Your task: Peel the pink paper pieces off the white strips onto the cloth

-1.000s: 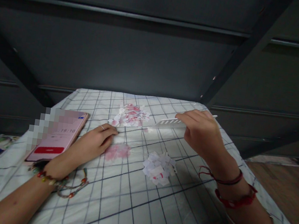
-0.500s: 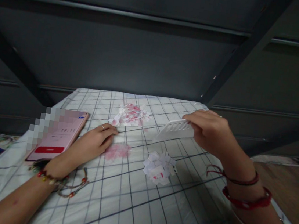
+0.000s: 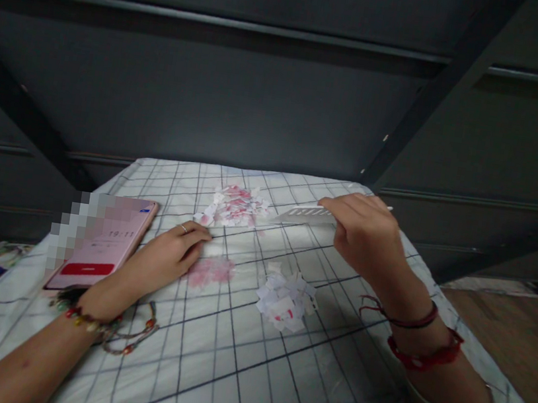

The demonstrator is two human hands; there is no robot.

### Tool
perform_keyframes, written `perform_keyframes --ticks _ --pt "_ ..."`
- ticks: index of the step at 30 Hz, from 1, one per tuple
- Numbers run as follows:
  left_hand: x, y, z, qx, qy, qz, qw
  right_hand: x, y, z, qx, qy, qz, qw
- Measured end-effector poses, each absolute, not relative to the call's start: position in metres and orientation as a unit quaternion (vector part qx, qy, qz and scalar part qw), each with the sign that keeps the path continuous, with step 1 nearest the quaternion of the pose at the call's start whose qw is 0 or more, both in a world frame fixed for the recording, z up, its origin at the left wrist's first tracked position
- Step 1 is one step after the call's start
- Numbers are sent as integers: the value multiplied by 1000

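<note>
My right hand [image 3: 367, 232] grips a flat white slotted plastic piece [image 3: 305, 213] above the cloth, tilted nearly edge-on. My fingers hide part of it. Resting on the checked cloth [image 3: 223, 382], my left hand [image 3: 174, 251] holds nothing, its fingers loosely extended. Beyond its fingertips is a heap of white and pink paper scraps [image 3: 238, 205]. A small patch of pink scraps [image 3: 211, 272] lies beside my left thumb. Nearer me, between the hands, sits a pile of mostly white paper scraps [image 3: 285, 300], one marked in red.
A phone [image 3: 108, 239] with a lit screen and a red button lies left of my left hand, partly blurred out. Dark panels [image 3: 242, 104] rise behind the cloth's far edge. Wooden floor [image 3: 496, 327] shows at the right, and clutter [image 3: 1, 254] at the left.
My right hand has moved left and slightly away from me, and the slotted piece has tipped flatter toward the far heap. My left hand and the scraps have stayed put.
</note>
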State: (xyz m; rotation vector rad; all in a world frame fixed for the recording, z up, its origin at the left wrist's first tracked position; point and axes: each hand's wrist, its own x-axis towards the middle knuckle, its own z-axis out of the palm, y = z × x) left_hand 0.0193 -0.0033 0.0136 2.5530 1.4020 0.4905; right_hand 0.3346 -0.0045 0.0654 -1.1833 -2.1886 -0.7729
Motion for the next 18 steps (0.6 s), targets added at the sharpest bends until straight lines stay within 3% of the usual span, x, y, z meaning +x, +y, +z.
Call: perform_keyframes --ticks 7,18 --pt "20 -4 16 863 473 155 90 320 -10 65 -407 -849 -236 240" --pt "20 -4 14 861 476 159 83 343 -10 76 -403 -838 -260 260"
